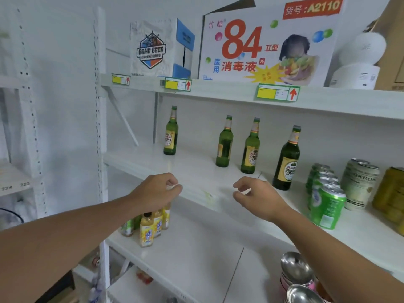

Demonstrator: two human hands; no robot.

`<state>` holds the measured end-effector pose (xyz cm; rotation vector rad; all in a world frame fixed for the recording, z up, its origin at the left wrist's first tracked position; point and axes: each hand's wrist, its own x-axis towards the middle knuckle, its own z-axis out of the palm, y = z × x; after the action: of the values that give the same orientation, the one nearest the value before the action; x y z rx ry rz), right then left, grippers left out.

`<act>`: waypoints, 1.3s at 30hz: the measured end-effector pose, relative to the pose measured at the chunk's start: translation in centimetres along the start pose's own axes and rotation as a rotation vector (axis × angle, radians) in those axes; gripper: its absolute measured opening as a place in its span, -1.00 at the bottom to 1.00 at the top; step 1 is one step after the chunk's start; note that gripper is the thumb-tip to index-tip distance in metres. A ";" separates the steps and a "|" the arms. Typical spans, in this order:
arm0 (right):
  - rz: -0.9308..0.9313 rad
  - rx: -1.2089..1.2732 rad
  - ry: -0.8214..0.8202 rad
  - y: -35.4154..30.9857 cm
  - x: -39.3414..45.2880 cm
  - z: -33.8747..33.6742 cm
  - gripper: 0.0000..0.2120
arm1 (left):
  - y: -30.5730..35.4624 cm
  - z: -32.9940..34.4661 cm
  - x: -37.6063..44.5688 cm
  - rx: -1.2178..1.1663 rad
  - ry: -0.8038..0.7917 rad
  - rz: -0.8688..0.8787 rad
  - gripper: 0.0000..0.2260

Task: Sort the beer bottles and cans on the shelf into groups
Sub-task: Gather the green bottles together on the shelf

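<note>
Several green beer bottles stand upright on the white middle shelf (196,171): one alone at the left (170,132), two close together in the middle (224,143) (251,147), and a darker one (286,160) nearer the front. A row of green cans (325,202) sits to its right, then a pale can (358,184) and a yellow-green can (390,193). My left hand (159,191) and my right hand (255,193) hover at the shelf's front edge, fingers loosely curled and apart, holding nothing.
The top shelf (229,90) carries a beer carton (153,49), a large disinfectant box (269,40) and white rolls (358,62). Small yellow drink bottles (150,228) stand on the lower shelf below my left hand. Metal bowls (297,270) sit at the lower right.
</note>
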<state>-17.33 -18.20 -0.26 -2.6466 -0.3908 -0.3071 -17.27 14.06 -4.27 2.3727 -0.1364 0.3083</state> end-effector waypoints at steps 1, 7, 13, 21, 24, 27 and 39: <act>-0.007 0.003 0.004 0.1 1.2 0.2 -0.67 | -0.3 0.0 1.0 0.022 -0.002 0.007 -0.66; -0.053 -0.003 -0.003 1.3 9.4 1.0 -0.66 | -0.9 -1.3 7.5 0.158 -0.031 0.002 -0.62; -0.067 -0.012 -0.007 1.8 17.1 3.0 -0.82 | -2.0 -2.5 13.9 0.221 -0.008 0.006 -0.68; 0.063 0.009 0.080 1.9 23.4 6.5 -0.83 | -6.5 -1.7 21.8 0.204 -0.020 0.048 -0.79; 0.097 -0.027 0.088 1.5 25.1 7.9 -0.89 | -9.2 -1.9 24.2 0.216 -0.030 0.059 -0.81; 0.154 -0.110 0.085 0.8 26.9 8.3 -0.87 | -11.1 -2.3 26.6 0.250 -0.041 0.109 -0.80; 0.447 0.194 0.380 4.5 31.5 8.9 -0.32 | -12.7 -0.9 35.5 -0.081 0.331 -0.029 -0.63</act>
<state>14.90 -10.97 -1.13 -2.3311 0.2764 -0.5757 19.22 23.57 -2.72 2.2068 0.0411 0.6621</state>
